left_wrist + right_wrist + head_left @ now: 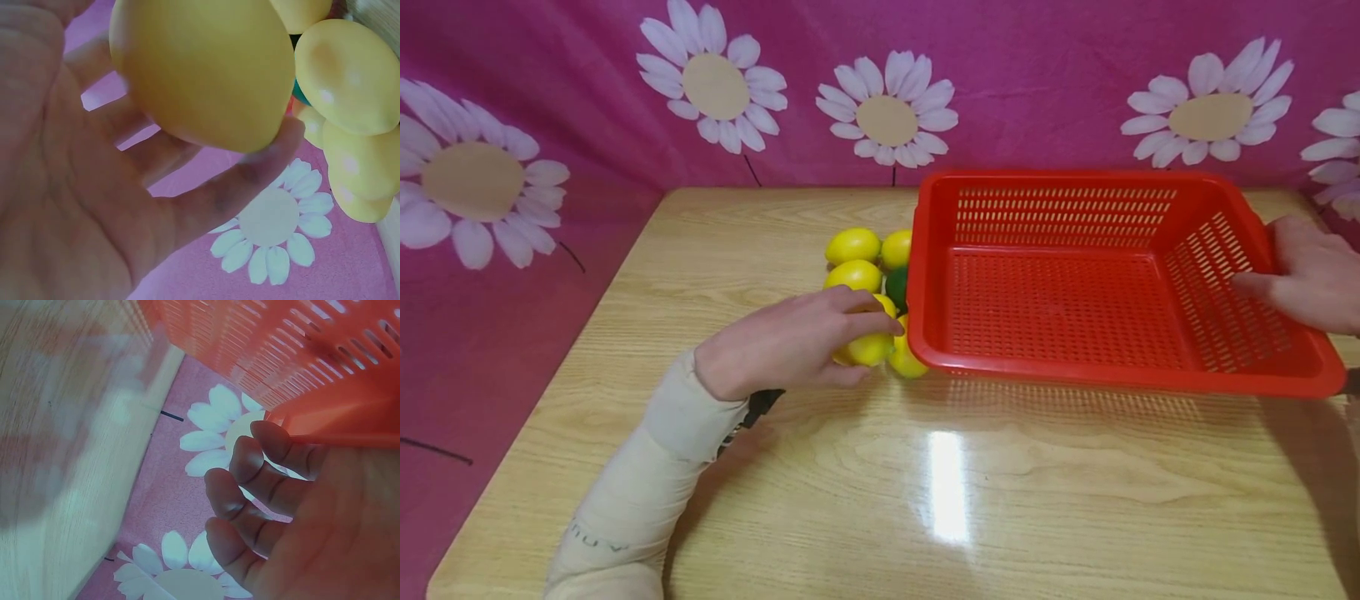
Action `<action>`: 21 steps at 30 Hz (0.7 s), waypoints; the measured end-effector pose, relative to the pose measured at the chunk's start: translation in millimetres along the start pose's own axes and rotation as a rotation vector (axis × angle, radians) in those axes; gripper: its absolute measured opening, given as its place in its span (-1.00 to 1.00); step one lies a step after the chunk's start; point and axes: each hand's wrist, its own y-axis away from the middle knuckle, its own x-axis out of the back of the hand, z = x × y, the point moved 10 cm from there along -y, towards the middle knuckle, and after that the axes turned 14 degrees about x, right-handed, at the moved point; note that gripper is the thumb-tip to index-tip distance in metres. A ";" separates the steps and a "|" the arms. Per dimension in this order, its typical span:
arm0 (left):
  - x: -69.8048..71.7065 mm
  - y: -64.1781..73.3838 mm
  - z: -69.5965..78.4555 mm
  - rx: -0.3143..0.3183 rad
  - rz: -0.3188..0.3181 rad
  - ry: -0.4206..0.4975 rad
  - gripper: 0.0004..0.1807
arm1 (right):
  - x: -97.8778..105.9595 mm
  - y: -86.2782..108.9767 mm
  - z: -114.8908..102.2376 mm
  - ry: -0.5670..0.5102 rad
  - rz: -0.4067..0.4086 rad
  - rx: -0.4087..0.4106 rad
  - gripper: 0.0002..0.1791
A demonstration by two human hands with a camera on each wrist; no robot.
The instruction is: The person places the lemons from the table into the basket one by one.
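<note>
Head view. Your left hand (797,337) is cupped over 1 lemon (863,352), at the near side of a cluster: other lemons (852,246) and 1 dark green fruit (897,287), toward the worktop's (820,517) far edge, left of centre. Your right hand (1315,279) grips the right end of the red basket (1052,308), thumb inside the wall. Basket's left rim hides part of the cluster; best not to nudge it leftward.

Left wrist view. Fingers curve round the lemon, 1 fingertip against its end. Neighbours close by; a straight lift should disturb them least.

Right wrist view. Fingers curled outside the basket's end wall. Can't tell whether its base touches the worktop; a level, steady hold looks wise.
</note>
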 end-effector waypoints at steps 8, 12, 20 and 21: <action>6.5 0.6 4.0 -0.051 0.070 0.010 -0.50 | 0.6 -0.7 1.9 -0.001 0.014 0.016 -0.31; 9.6 2.5 2.0 -0.063 0.106 0.020 -0.53 | -0.3 -0.9 1.0 -0.002 0.008 0.012 -0.29; 20.9 0.3 3.2 -0.099 0.160 0.025 -0.53 | 0.7 1.8 0.8 0.007 -0.001 -0.008 -0.27; 22.1 -0.1 3.9 -0.096 0.159 0.026 -0.53 | 0.5 2.3 0.7 0.005 -0.004 -0.009 -0.27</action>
